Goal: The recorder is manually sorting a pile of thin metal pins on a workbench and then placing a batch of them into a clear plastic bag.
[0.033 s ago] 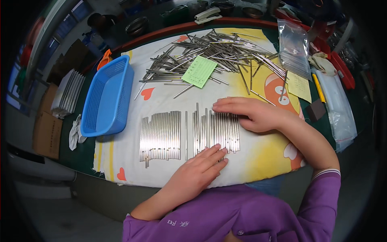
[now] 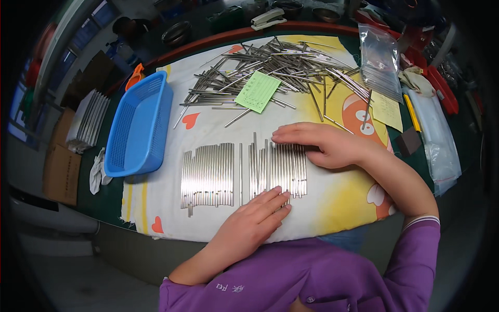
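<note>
On a white and yellow printed cloth [image 2: 332, 208] lie two neat rows of thin metal rods, set side by side. The left row [image 2: 208, 174] is untouched. My right hand [image 2: 325, 144] lies flat over the far ends of the right row [image 2: 275, 166], fingers pointing left. At the near ends of that same row is my left hand [image 2: 252, 221], its straight fingertips pressed against the rod ends. Neither hand grips anything. Both sleeves are purple.
A loose heap of rods [image 2: 280, 62] with a green card [image 2: 257, 91] on it lies at the cloth's far side. A blue mesh basket [image 2: 138, 125] stands to the left. At the right are a clear bag of rods [image 2: 379, 62] and a yellow note [image 2: 387, 110].
</note>
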A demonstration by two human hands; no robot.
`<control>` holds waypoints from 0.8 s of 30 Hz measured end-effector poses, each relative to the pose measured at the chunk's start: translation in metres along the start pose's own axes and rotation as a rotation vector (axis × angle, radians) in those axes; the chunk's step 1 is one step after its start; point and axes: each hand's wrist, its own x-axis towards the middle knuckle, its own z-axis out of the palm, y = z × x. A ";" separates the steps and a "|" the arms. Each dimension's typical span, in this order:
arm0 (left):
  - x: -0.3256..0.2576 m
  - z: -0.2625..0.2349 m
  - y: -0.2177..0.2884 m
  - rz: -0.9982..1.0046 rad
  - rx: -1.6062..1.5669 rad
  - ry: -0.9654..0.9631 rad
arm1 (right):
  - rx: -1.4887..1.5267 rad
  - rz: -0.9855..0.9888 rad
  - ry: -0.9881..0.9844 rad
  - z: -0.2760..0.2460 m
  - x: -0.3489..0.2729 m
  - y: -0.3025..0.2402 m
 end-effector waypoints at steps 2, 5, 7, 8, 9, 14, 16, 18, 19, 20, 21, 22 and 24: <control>-0.007 -0.001 -0.003 -0.016 0.025 0.014 | 0.062 0.008 0.040 -0.003 0.009 0.006; -0.006 -0.004 -0.002 -0.045 -0.014 0.076 | 0.506 0.163 0.155 -0.003 0.031 0.018; 0.004 -0.003 0.006 0.179 -0.091 0.009 | 0.720 0.119 0.128 0.005 0.050 0.030; 0.011 -0.002 0.011 0.180 -0.091 0.006 | 0.930 0.076 0.097 0.008 0.057 0.032; 0.018 -0.001 0.017 0.180 -0.078 -0.083 | 0.911 0.053 0.047 0.009 0.064 0.024; 0.026 0.007 0.014 0.100 -0.002 -0.249 | 1.028 0.082 -0.155 0.016 0.075 0.024; 0.023 0.007 0.011 0.115 0.008 -0.259 | 1.099 0.095 -0.248 0.019 0.078 0.021; 0.020 0.007 0.010 0.131 0.019 -0.269 | 1.117 0.113 -0.218 0.023 0.080 0.020; 0.019 0.006 0.010 0.104 -0.002 -0.249 | 1.120 0.103 -0.150 0.028 0.082 0.021; 0.018 0.005 0.009 0.077 -0.023 -0.229 | 1.123 0.093 -0.082 0.031 0.083 0.022; 0.016 0.003 0.010 0.075 -0.023 -0.233 | 1.127 0.091 -0.080 0.033 0.085 0.019; 0.015 0.001 0.010 0.041 -0.013 -0.224 | 1.115 0.091 -0.081 0.033 0.087 0.016; 0.011 -0.002 0.010 0.007 -0.001 -0.222 | 1.107 0.086 -0.076 0.030 0.087 0.012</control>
